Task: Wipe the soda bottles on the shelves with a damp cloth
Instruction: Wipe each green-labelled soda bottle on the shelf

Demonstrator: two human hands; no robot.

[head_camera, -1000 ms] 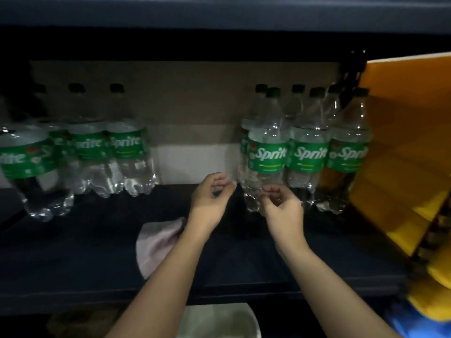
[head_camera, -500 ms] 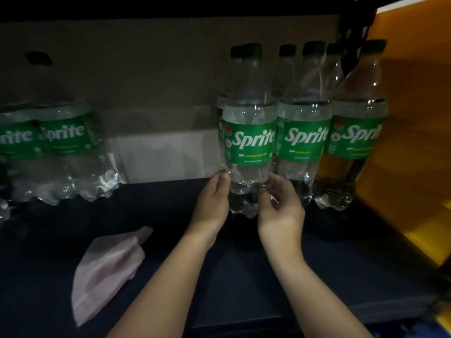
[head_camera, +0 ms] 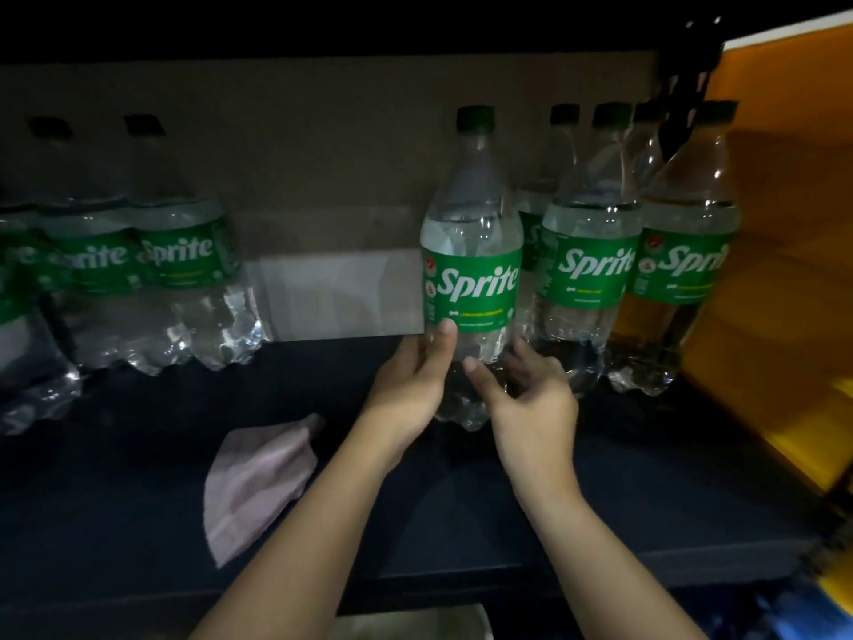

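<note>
Two hands on one Sprite bottle (head_camera: pixel 471 270), you holding it by its lower half in front of the row. Your left hand (head_camera: pixel 411 390) wraps the bottle's left side, thumb tip up against the bottom edge of the green label. Your right hand (head_camera: pixel 531 399) cups the right side lower down, forefinger laid across the clear plastic, the other fingers curled round behind. Bottle upright, green cap on, clear liquid inside; its base sits between your palms, and whether it touches the dark shelf (head_camera: pixel 461 510) you cannot tell from this angle.

Pink cloth (head_camera: pixel 258 487) lies loose and crumpled on the shelf, left of your left forearm, apart from both hands.

Right of the held bottle: more Sprite bottles (head_camera: pixel 595 270) standing in a close group, the outermost just beside an orange panel (head_camera: pixel 784 270). Far left: a second cluster (head_camera: pixel 180 265) of bottles against the beige back wall (head_camera: pixel 323 154). Lighting dim; caps at the back hard to count.
</note>
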